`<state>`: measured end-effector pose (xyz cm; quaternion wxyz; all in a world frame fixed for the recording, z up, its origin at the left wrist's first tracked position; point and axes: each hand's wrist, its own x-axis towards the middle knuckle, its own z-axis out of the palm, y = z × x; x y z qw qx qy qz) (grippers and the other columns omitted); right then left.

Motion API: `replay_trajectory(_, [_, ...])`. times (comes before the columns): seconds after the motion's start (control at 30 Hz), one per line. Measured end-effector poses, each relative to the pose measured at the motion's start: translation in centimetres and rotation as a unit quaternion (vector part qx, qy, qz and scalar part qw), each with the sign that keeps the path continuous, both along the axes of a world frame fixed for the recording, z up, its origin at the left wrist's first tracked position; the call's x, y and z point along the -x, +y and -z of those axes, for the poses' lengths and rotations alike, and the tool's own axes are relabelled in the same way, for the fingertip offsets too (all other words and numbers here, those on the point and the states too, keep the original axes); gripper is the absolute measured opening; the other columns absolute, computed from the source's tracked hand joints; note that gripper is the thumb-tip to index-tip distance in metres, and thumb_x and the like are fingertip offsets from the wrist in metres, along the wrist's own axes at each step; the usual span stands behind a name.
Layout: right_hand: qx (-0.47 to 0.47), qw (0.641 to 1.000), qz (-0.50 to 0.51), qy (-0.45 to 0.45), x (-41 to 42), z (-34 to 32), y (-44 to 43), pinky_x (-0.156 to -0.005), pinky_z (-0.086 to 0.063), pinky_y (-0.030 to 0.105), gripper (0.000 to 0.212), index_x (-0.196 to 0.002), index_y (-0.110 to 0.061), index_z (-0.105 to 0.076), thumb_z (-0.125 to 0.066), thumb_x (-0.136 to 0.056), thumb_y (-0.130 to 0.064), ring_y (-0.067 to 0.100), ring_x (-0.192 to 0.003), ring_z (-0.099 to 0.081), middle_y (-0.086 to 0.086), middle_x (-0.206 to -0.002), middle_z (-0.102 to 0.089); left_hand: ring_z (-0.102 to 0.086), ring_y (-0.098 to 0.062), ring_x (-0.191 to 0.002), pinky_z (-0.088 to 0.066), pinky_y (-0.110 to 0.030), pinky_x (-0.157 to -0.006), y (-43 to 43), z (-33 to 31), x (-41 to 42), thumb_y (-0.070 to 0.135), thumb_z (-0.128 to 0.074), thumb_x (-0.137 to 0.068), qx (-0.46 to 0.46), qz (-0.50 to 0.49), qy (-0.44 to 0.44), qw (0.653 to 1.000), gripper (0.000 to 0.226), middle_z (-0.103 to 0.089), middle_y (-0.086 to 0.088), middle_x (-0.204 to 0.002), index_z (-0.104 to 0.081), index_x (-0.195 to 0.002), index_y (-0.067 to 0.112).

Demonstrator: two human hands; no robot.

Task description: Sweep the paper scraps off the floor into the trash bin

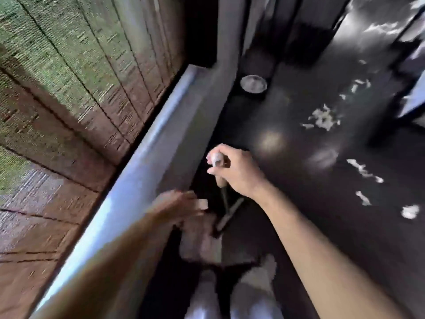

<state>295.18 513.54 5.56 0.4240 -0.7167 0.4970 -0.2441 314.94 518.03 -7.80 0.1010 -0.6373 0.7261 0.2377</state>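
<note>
My right hand (232, 171) grips the pale top of a short broom handle (216, 160). The dark broom head (227, 216) rests on the black floor below it. My left hand (181, 204) is blurred beside the broom, at a tan handle-like piece (203, 204) above a greyish dustpan shape (200, 242); whether it holds that piece is unclear. White paper scraps lie scattered on the floor to the right, one cluster (324, 118) far out and more scraps (364, 170) nearer. A round dark trash bin (253, 85) with a pale lining stands ahead by the wall.
A grey ledge (147, 157) runs diagonally on the left, with a wood-panelled wall (76, 88) beyond it. Dark furniture legs (404, 61) stand at the far right. My legs in light clothing (255, 288) show at the bottom. The view is motion-blurred.
</note>
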Motion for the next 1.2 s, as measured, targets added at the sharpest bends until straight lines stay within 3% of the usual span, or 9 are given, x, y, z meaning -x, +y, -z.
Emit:
replay_trajectory(0.1, [-0.001,0.999,0.053,0.007,3.4,-1.3,0.5,-0.055,-0.036,0.008,0.015,-0.083,-0.012,-0.057,-0.070,-0.080,-0.005,0.005,-0.058,-0.048,0.010,-0.077,-0.061,-0.063,-0.004,-0.077,-0.044,-0.018,-0.055,0.6,-1.7,2.1,0.040,-0.044,-0.093,0.121,0.142,0.037,0.982,0.029,-0.063,0.012,-0.088,-0.062,-0.115,0.039])
replay_trajectory(0.23, [0.076,0.969,0.237,0.008,10.7,-4.0,2.1,-0.068,-0.046,0.028,0.017,-0.083,-0.018,-0.058,-0.073,-0.078,-0.012,0.009,-0.071,-0.058,-0.002,-0.083,-0.066,-0.057,-0.009,-0.094,-0.044,-0.015,-0.065,1.3,-3.0,7.4,0.028,-0.038,-0.102,0.049,0.048,0.138,0.988,0.034,-0.049,0.010,-0.101,-0.040,-0.136,0.032])
replay_trajectory(0.33, [0.120,0.926,0.356,-0.028,15.9,-6.3,4.3,-0.082,-0.052,0.037,0.022,-0.085,-0.020,-0.057,-0.076,-0.076,-0.018,0.012,-0.082,-0.066,-0.007,-0.086,-0.069,-0.063,-0.027,-0.081,-0.039,-0.023,-0.056,1.6,-4.8,11.8,0.039,-0.051,-0.093,-0.011,0.011,0.154,0.988,0.014,-0.052,0.005,-0.079,-0.059,-0.099,0.029])
replay_trajectory(0.47, [0.124,0.888,0.442,-0.004,22.3,-6.4,9.0,-0.074,-0.052,0.032,0.027,-0.083,-0.016,-0.056,-0.079,-0.073,-0.026,0.004,-0.078,-0.063,-0.018,-0.081,-0.068,-0.060,-0.004,-0.059,-0.047,-0.024,-0.047,2.6,-5.0,16.9,0.033,-0.051,-0.090,-0.041,-0.017,0.252,0.967,0.013,-0.067,0.011,-0.072,-0.048,-0.078,0.028])
replay_trajectory(0.57, [0.038,0.895,0.444,0.016,26.0,-4.3,13.3,-0.064,-0.047,0.017,0.024,-0.080,-0.007,-0.054,-0.077,-0.075,-0.013,-0.006,-0.071,-0.060,-0.005,-0.081,-0.067,-0.060,-0.017,-0.065,-0.046,-0.029,-0.051,3.2,-3.8,19.9,0.037,-0.059,-0.085,-0.046,-0.102,0.275,0.955,0.016,-0.066,0.000,-0.084,-0.053,-0.083,0.022])
replay_trajectory(0.7, [-0.167,0.900,0.355,0.187,30.1,-2.7,18.1,-0.066,-0.048,0.026,0.029,-0.098,-0.025,-0.066,-0.073,-0.073,-0.012,0.016,-0.079,-0.065,-0.007,-0.080,-0.064,-0.063,-0.040,-0.075,-0.056,-0.048,-0.064,4.7,-2.4,23.2,0.039,-0.068,-0.081,-0.030,-0.219,0.304,0.927,0.035,-0.064,-0.020,-0.084,-0.047,-0.083,0.011])
replay_trajectory(0.77, [-0.321,0.862,0.285,0.270,31.5,-1.6,19.5,-0.072,-0.057,0.033,0.052,-0.128,-0.018,-0.056,-0.063,-0.079,-0.003,0.021,-0.076,-0.070,0.002,-0.087,-0.068,-0.064,-0.041,-0.077,-0.056,-0.051,-0.066,5.3,-1.9,24.6,0.038,-0.068,-0.082,-0.028,-0.224,0.304,0.926,0.034,-0.064,-0.021,-0.085,-0.048,-0.084,0.011])
replay_trajectory(0.87, [-0.487,0.796,0.219,0.285,32.0,0.2,21.1,-0.059,-0.058,0.033,0.049,-0.135,-0.002,-0.045,-0.055,-0.087,-0.003,0.025,-0.063,-0.068,0.018,-0.085,-0.069,-0.064,-0.038,-0.075,-0.057,-0.049,-0.064,6.1,-1.0,26.2,0.038,-0.067,-0.083,-0.021,-0.215,0.298,0.930,0.034,-0.064,-0.019,-0.086,-0.050,-0.089,0.010])
replay_trajectory(1.2, [-0.436,0.818,0.366,0.083,37.8,1.0,27.1,-0.039,-0.036,0.018,0.050,-0.133,-0.025,-0.055,-0.065,-0.086,-0.011,0.011,-0.036,-0.043,0.004,-0.053,-0.054,-0.063,-0.026,-0.070,-0.051,-0.034,-0.056,6.9,-0.2,29.6,0.039,-0.067,-0.082,-0.023,-0.099,0.292,0.951,0.032,-0.061,-0.008,-0.085,-0.049,-0.093,0.015])
